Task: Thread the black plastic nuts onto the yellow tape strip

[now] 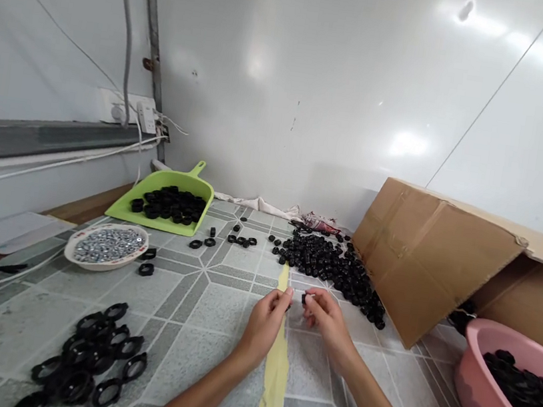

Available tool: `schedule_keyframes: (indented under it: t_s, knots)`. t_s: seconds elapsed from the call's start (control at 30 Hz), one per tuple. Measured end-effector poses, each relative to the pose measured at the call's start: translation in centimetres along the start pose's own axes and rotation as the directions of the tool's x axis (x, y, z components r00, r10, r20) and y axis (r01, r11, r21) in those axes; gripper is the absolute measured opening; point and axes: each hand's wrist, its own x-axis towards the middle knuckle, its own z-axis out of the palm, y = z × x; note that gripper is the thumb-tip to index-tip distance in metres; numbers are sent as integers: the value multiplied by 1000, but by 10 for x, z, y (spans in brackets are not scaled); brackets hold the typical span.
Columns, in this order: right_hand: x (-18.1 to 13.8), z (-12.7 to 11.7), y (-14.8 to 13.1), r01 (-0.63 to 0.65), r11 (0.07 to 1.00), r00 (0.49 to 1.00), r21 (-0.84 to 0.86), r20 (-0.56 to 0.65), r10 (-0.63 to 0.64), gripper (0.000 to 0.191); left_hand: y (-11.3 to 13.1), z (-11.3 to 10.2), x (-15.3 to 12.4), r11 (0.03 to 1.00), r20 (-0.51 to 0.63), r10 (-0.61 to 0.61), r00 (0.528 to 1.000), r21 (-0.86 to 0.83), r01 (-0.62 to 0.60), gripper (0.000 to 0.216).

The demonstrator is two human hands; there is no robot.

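Note:
Over the yellow tape strip, my left hand is closed, thumb against fingers. A dark speck shows at its fingertips, too small to name. Just to the right, my right hand pinches a small black plastic piece between thumb and fingers. The two hands are close but apart. Beyond them lies a heap of small black pieces. A pile of black plastic rings lies at the near left.
At the left are a bowl of small metal nuts and a green dustpan filled with black rings. Loose rings lie mid-table. A cardboard box stands behind a pink basin of black parts at right. Cables run along the left wall.

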Motion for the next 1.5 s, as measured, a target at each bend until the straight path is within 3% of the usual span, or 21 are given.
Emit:
schedule_keyframes:
  t_s: [0.1,0.3,0.47,0.67,0.8,1.03,1.4,1.5]
  knots:
    - [-33,-3,8,23,955,999,294,17,-29,42,0,1,1,999,50,-6,999,-36,8,38]
    - [-36,1,6,-37,914,998,403,-32,55,38,3,0,2,992,98,-125,987,4,125,43]
    - [-38,0,5,1,948,1000,319,-20,5,28,2,1,2,989,223,-125,967,108,103,38]
    - [-42,-3,4,129,973,991,191,-68,-118,16,6,0,-1,984,281,-137,950,152,97,37]
    - [-39,-9,6,191,972,980,138,-77,-182,19,10,-2,-1,979,300,-165,940,167,118,34]
    - [-36,-19,8,266,964,964,12,-30,-266,20,8,-3,-1,975,320,-192,928,167,144,50]
    - [-40,-24,6,228,961,973,-154,65,-221,15,4,-7,3,967,385,-163,908,245,70,47]
    - [-39,-24,7,178,965,983,-192,76,-166,35,4,-6,2,964,398,-175,901,255,75,49]
